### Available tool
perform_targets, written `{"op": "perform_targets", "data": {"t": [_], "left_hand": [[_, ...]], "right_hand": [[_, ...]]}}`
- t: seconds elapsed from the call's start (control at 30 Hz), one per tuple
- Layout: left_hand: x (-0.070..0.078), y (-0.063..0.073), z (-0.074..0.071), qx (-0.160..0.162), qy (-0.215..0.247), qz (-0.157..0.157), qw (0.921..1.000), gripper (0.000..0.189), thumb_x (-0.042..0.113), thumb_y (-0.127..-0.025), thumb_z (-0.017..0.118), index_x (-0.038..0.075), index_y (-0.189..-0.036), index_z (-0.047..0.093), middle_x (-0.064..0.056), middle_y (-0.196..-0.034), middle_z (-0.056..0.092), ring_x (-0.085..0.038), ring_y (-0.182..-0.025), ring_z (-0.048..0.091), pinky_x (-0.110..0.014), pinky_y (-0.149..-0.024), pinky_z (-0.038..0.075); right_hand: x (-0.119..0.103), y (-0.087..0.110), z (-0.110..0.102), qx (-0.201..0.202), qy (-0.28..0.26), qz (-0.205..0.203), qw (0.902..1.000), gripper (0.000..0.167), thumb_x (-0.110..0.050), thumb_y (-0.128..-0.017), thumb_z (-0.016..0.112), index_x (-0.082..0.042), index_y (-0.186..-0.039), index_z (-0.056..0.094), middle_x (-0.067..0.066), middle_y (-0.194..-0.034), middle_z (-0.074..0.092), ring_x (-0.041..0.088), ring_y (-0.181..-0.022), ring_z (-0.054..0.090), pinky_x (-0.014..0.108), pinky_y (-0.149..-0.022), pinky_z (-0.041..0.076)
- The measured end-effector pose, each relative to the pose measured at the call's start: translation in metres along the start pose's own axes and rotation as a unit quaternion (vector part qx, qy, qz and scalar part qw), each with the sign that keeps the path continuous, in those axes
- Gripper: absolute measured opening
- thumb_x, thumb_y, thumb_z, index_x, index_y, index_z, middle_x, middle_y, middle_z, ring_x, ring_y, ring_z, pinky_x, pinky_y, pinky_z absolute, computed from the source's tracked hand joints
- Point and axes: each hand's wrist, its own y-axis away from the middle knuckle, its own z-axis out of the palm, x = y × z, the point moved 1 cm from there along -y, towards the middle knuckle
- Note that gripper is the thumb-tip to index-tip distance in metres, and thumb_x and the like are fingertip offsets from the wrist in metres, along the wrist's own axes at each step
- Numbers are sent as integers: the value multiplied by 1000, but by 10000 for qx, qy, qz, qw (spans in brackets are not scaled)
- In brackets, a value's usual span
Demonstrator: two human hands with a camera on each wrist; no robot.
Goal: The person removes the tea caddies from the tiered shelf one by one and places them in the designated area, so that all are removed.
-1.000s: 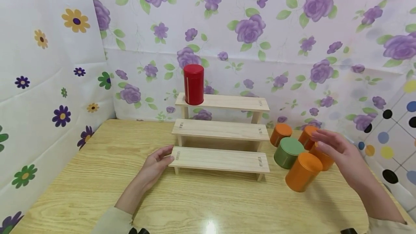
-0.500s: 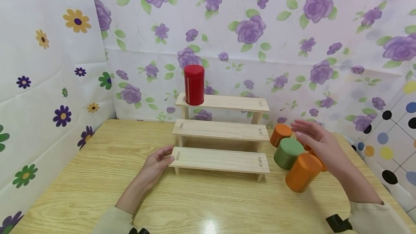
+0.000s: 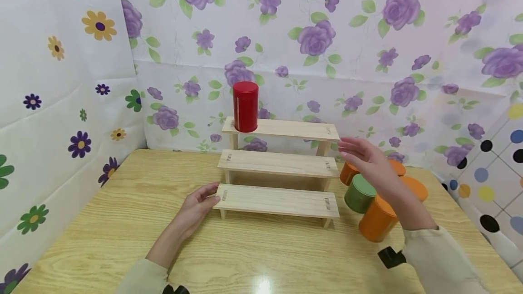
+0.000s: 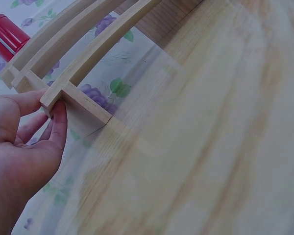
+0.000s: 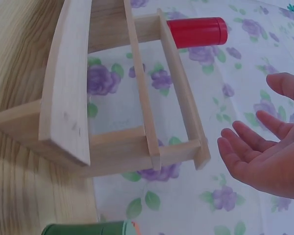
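Observation:
A three-step wooden rack (image 3: 278, 198) stands on the table, and a red canister (image 3: 246, 107) is upright at the left of its top step. With thumb and fingers, my left hand (image 3: 197, 204) pinches the left end of the lowest step; the left wrist view shows the thumb above and a finger beneath the board (image 4: 83, 58). My right hand (image 3: 373, 164) holds nothing, its fingers loosely bent beside the right end of the top step. Below it stand a green canister (image 3: 359, 194) and several orange canisters (image 3: 377, 221), partly hidden by that hand and forearm.
Behind the wood-grain table (image 3: 253, 248) hangs a cloth with purple roses (image 3: 314, 37). A daisy-patterned cloth (image 3: 77, 103) closes the left side, and a dotted cloth (image 3: 490, 194) the right. Cuffs with black wrist mounts (image 3: 391, 257) show at the front.
My right hand has moved left from over the orange canisters to the rack's right end, still holding nothing. The left hand, rack and canisters stay where they were.

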Motion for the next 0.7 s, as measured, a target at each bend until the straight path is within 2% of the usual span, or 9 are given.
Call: {"op": "perform_targets", "data": {"t": [0.1, 0.33, 0.5, 0.7], "left_hand": [[0, 0, 0, 33, 20, 7, 10000, 54, 2, -96, 56, -8, -143, 33, -22, -140, 35, -17, -115, 45, -20, -92, 44], [-1, -1, -1, 55, 39, 31, 10000, 54, 1, -95, 55, -9, -144, 33, -22, -140, 35, -16, -115, 45, -20, -93, 44], [-1, -2, 0, 45, 51, 64, 10000, 54, 0, -95, 55, -9, -144, 33, -22, -139, 36, -16, -115, 46, -20, -94, 43], [-1, -1, 0, 18, 38, 97, 9999, 54, -1, -95, 54, -10, -144, 31, -23, -139, 35, -16, -115, 45, -19, -95, 43]], "right_hand": [[-4, -10, 6, 32, 22, -4, 10000, 59, -33, -98, 57, -4, -146, 37, 14, -142, 46, 28, -129, 44, 25, -101, 40], [-11, -37, 18, -3, -106, -75, 9999, 59, -29, -98, 59, -4, -146, 36, 18, -144, 43, 30, -129, 44, 46, -106, 36], [-15, -58, 24, 70, -93, -56, 9999, 58, -30, -97, 60, -5, -144, 39, 18, -143, 45, 30, -127, 46, 47, -106, 36], [-21, -85, 28, 48, -52, -7, 10000, 65, -36, -96, 61, -6, -147, 35, 15, -143, 45, 29, -128, 45, 45, -105, 38]]}}
